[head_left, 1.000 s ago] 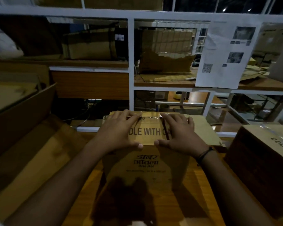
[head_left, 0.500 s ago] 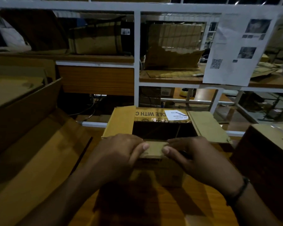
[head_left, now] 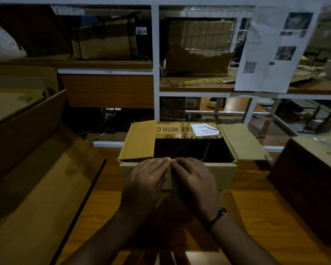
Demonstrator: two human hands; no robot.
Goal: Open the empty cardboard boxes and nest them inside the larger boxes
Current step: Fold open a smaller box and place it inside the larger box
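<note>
A small cardboard box (head_left: 225, 173) stands open on the wooden table, its inside dark. Its far flap, printed with "HANDLE WITH CARE" upside down and carrying a white label (head_left: 204, 129), lies folded back. The left flap (head_left: 139, 139) and right flap (head_left: 241, 142) are spread outward. My left hand (head_left: 143, 182) and my right hand (head_left: 197, 182) lie side by side on the near flap, pressing it down over the box's front wall, fingertips at the rim. A large open cardboard box (head_left: 36, 169) with raised flaps sits at the left.
A closed brown box (head_left: 310, 180) stands at the right on the table. Behind the table is a white metal shelf frame (head_left: 155, 73) holding more cardboard boxes and a torn sheet. A printed paper (head_left: 273, 52) hangs on the frame at upper right.
The box's top flaps were shut under my hands; they now lie open. Both hands drew the near flap toward me and folded it down over the front wall.
</note>
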